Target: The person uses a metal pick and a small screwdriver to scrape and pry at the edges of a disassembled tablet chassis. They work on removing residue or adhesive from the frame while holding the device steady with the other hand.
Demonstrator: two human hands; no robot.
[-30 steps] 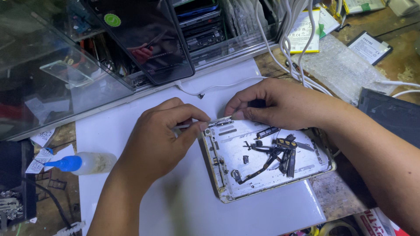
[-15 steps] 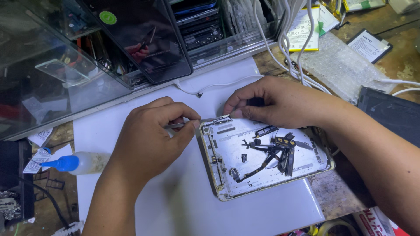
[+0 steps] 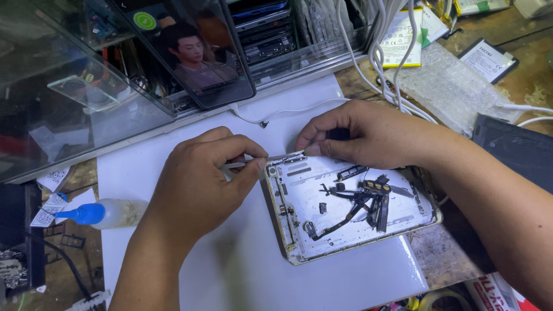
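Left hand pinching thin tool at housing corner, right hand fingers pressing top edge.

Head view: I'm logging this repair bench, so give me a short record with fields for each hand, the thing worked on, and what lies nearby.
left hand: pinches a thin metal tool at the case's upper left corner
right hand: presses on the case's top edge
case: opened silver device shell, black cables inside, on a white sheet
nearby: bottle with blue cap, left of the hands
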